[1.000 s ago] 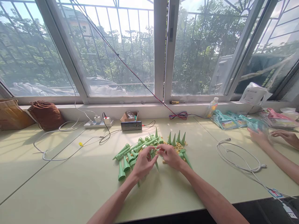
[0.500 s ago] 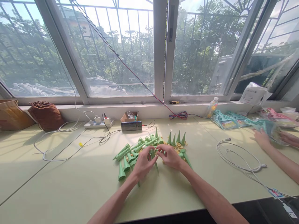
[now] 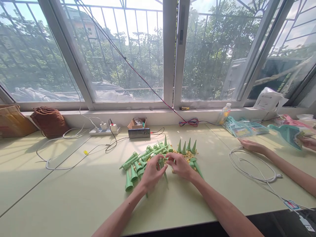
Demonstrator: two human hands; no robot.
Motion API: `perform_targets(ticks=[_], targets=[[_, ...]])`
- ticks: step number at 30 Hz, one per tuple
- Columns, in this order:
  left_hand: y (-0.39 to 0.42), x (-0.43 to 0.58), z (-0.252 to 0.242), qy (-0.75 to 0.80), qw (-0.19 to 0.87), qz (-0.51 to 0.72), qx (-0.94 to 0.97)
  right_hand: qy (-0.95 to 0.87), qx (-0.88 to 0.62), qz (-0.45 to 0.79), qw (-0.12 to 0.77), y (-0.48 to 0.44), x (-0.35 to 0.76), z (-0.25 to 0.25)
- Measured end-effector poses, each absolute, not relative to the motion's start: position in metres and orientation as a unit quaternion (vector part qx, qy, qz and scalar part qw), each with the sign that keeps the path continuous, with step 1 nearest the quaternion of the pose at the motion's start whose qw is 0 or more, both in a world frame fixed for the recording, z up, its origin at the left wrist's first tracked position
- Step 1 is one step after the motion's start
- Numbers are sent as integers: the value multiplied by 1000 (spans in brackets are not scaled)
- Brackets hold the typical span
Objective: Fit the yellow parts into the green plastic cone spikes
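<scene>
My left hand (image 3: 152,171) is closed around the wide end of a green plastic spike (image 3: 164,175), whose pointed tip hangs down toward the table. Fingers pinched, my right hand (image 3: 181,167) meets the left at the head of that spike; whatever sits between its fingertips is hidden. Green spikes (image 3: 128,181) lie heaped to the left and behind my hands. Several others (image 3: 184,148) stand point up at the back right, among small yellow pieces (image 3: 189,154). One more spike (image 3: 197,167) lies beside my right wrist.
Another person's hand (image 3: 253,145) rests near a coiled white cable (image 3: 266,179); their other hand (image 3: 307,142) holds a bagged teal item (image 3: 287,133). A black device (image 3: 139,133), small cardboard box (image 3: 133,123), power strip (image 3: 103,131) and bottle (image 3: 225,112) line the back.
My two hands and the held spike stay almost where they were. At right, the other person's nearer hand has left the teal item and moved left, toward the cable coil.
</scene>
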State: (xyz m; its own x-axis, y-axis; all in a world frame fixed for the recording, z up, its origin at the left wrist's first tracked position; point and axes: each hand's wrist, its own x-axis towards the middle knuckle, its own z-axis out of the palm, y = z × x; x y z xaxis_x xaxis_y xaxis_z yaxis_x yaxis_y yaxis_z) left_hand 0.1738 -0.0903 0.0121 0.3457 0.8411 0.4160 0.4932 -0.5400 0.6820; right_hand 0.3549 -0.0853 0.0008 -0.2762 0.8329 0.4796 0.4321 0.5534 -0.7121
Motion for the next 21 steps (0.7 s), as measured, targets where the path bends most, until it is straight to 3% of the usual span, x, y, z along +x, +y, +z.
perform_targets(ticks=[21], targets=[[-90, 174, 10, 427, 206, 384, 792, -771, -407, 237, 429, -86, 354, 3]])
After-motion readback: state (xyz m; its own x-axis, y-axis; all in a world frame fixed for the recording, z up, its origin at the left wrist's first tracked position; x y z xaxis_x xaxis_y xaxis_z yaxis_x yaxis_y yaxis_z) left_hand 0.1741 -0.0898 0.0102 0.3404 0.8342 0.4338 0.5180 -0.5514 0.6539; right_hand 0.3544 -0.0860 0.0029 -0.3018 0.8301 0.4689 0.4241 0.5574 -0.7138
